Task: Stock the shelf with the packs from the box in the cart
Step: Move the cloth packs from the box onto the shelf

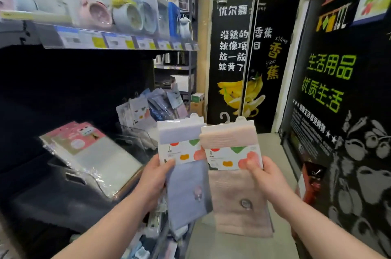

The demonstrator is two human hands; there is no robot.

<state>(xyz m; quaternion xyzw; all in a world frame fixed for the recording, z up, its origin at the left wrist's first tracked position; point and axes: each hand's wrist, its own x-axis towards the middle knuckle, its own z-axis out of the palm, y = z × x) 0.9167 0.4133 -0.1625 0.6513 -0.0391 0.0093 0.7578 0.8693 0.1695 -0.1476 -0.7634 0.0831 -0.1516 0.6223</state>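
My left hand (153, 176) grips a blue towel pack (186, 186) by its white card band printed with coloured fruit shapes. A pink towel pack (239, 199) of the same kind is held in my right hand (264, 178), thumb on the band. Both packs hang upright side by side in front of me, their white hanger hooks at the top. Under my arms, several more packs (146, 246) lie low down; the box and cart cannot be made out. The dark shelf (63, 199) is at my left, with similar hanging packs (148, 106) at its far end.
Flat clear-wrapped packs with pink cards (88, 148) lie on the shelf at left. Above is a shelf of boxed alarm clocks (118, 13) with a price-label rail. A black banana poster (243, 64) stands ahead and a black printed wall panel (342, 110) at right. Pale floor runs between.
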